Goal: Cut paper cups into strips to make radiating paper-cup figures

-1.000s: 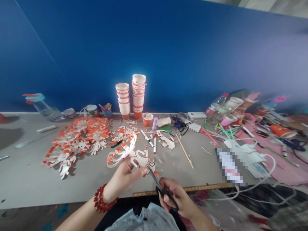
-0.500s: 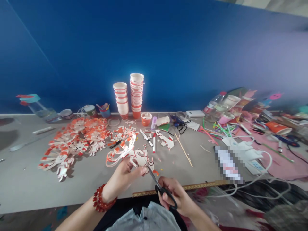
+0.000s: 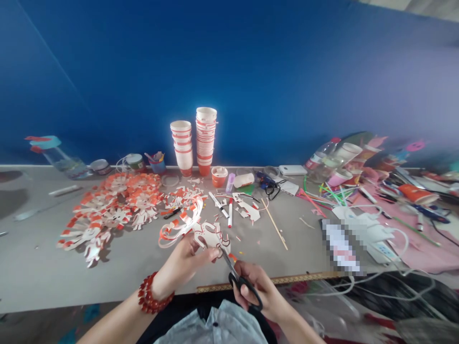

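My left hand [image 3: 188, 263], with red beads at the wrist, pinches a white paper cutout [image 3: 208, 234] drawn with dark red lines. Curled paper strips [image 3: 179, 229] with orange ends hang from the cutout's left side. In my right hand [image 3: 253, 282] is a pair of scissors [image 3: 233, 271] with black handles, fingers closed through the loops. The scissor blades reach up and left to the cutout's lower right edge, beside my left thumb. Whether the tips are around the paper or only against it, I cannot tell.
Finished-looking paper figures [image 3: 118, 205] are heaped at left. Two stacks of paper cups [image 3: 205, 143] stand by the blue wall. Markers [image 3: 230, 212], a wooden stick [image 3: 276, 227] and scraps [image 3: 184, 197] lie ahead. A power strip [image 3: 380, 248] with cables and a blurred-out phone-shaped object [image 3: 340, 246] are at right.
The view has shifted very slightly. My right hand and the scissors have moved a little up and left, with the handles looking slightly closer together. The left hand keeps its hold on the cutout.
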The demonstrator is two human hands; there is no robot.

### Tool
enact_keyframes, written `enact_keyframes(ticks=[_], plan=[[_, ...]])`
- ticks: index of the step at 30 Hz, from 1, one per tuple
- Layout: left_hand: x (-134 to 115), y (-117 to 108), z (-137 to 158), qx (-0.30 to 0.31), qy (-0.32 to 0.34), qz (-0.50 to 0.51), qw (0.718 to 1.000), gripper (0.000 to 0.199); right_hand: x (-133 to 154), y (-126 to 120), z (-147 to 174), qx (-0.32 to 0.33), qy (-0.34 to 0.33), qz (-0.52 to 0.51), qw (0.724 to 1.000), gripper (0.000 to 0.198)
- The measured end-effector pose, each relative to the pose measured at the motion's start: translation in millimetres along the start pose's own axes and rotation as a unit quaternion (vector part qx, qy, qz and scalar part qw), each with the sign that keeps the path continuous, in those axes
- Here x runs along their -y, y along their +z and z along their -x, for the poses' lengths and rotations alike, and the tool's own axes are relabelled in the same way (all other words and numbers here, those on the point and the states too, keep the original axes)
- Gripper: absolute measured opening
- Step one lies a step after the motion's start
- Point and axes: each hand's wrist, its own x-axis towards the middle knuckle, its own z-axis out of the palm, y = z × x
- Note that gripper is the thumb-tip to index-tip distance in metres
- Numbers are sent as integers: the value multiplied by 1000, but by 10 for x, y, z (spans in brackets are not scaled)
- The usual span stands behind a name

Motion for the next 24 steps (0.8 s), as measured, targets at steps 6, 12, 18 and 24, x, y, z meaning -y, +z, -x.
enact_keyframes(ticks=[6, 12, 18, 24], plan=[[9, -13, 2, 1, -2, 1, 1000, 17, 9, -5, 8, 0, -7, 22, 1000, 58], [18, -18, 3, 7, -16, 10, 1000, 17, -10, -14, 25, -5, 1, 31, 1000, 55], [40, -42, -4, 9, -14, 9, 1000, 18, -40, -18, 33, -14, 1, 36, 999, 53], [30, -48, -4, 10, -20, -3, 1000, 16, -82, -46, 37, -18, -5, 52, 998, 52]])
